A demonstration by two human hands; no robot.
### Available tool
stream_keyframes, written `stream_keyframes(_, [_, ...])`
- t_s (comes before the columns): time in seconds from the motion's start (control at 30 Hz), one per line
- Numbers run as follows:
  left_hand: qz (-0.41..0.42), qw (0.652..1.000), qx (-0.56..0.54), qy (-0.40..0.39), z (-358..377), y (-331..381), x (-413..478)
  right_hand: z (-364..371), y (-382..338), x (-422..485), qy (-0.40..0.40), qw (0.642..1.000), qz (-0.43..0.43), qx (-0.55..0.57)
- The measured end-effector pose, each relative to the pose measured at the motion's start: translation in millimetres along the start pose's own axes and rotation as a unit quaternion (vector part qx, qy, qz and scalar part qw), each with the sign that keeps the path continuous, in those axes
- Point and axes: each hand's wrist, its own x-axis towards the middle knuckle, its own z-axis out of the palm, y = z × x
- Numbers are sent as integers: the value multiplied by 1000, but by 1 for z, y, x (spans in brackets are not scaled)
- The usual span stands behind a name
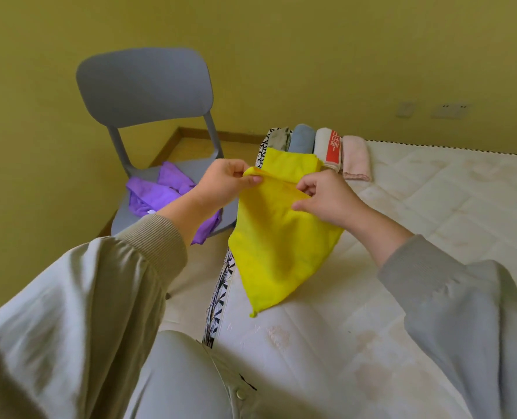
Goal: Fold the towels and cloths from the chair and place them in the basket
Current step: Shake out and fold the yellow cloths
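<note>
A yellow cloth hangs in the air over the near edge of a white mattress. My left hand pinches its upper left corner. My right hand pinches the top edge a little to the right. The cloth looks doubled over, its lower corner drooping toward the mattress. A purple cloth lies crumpled on the seat of a grey chair to the left. No basket is in view.
Several folded towels sit in a row at the mattress's far left corner: a grey patterned one, a blue one, a white one with a red label and a pink one. A yellow wall stands behind.
</note>
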Motion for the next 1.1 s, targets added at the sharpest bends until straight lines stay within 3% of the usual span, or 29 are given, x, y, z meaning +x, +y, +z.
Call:
stream_keyframes(0.07, [11,999,34,33,-2,3,-10,-5,10,-5,-25,999,19,-42])
stream_keyframes(0.2, [5,995,81,61,-7,3,-20,-14,30,-14,24,996,84,-17])
stream_keyframes(0.3, [-53,998,23,23,-13,10,-28,-25,31,-22,37,976,114,182])
stream_keyframes(0.4, [-137,977,-136,-86,-21,21,-40,-36,18,-35,-11,900,139,412])
stream_keyframes(0.5, [-166,944,-220,-181,-27,24,-49,-48,8,-48,-75,864,138,478])
stream_keyframes(0.6, [-189,925,-244,-223,-25,24,-52,-57,8,-50,-144,865,149,457])
stream_keyframes(0.7, [-219,943,-186,-168,-11,14,-47,-52,23,-41,-127,898,189,375])
stream_keyframes(0.77, [-214,970,-79,-83,2,-4,-35,-40,39,-32,-91,934,214,271])
stream_keyframes(0.8, [-200,978,25,-48,8,-16,-28,-33,48,-28,-82,948,222,214])
stream_keyframes(0.87, [-155,967,203,-15,23,-34,-22,-19,70,-18,-66,963,241,100])
stream_keyframes(0.9, [-143,963,230,-1,30,-41,-21,-11,79,-14,-59,967,244,50])
stream_keyframes(1.0, [-141,965,214,53,52,-62,-19,9,100,-5,-16,967,249,-44])
stream_keyframes(1.1, [-197,974,99,52,69,-86,-9,27,117,2,23,961,273,-43])
